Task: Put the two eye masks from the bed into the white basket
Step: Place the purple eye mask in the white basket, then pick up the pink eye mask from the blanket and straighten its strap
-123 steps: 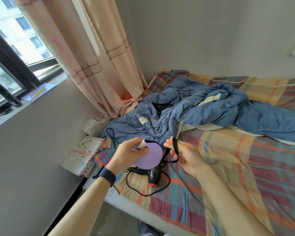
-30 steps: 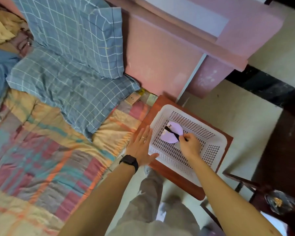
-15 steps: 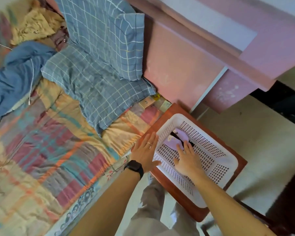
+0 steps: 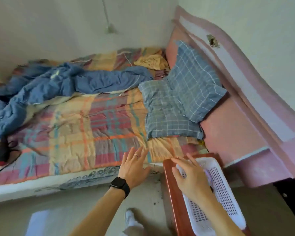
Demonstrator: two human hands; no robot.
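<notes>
The white basket (image 4: 218,178) stands on a reddish-brown stool (image 4: 173,189) beside the bed. A lilac eye mask (image 4: 208,175) lies inside it, mostly hidden behind my right hand (image 4: 189,178), which hovers over the basket's near end with fingers spread and empty. My left hand (image 4: 133,166), with a ring and a black watch at the wrist, is open over the edge of the bed (image 4: 92,174), left of the stool. I see no second eye mask on the bed.
A rumpled blue duvet (image 4: 49,86) covers the bed's far left. Two checked pillows (image 4: 177,99) lean at the pink headboard (image 4: 231,106). A black hair dryer (image 4: 0,150) with its cord lies at the bed's left edge. Bare floor lies below.
My right hand has let go of the lilac mask and lifted off it; the mask stays in the basket. My view has swung up and left over the bed, both hands empty.
</notes>
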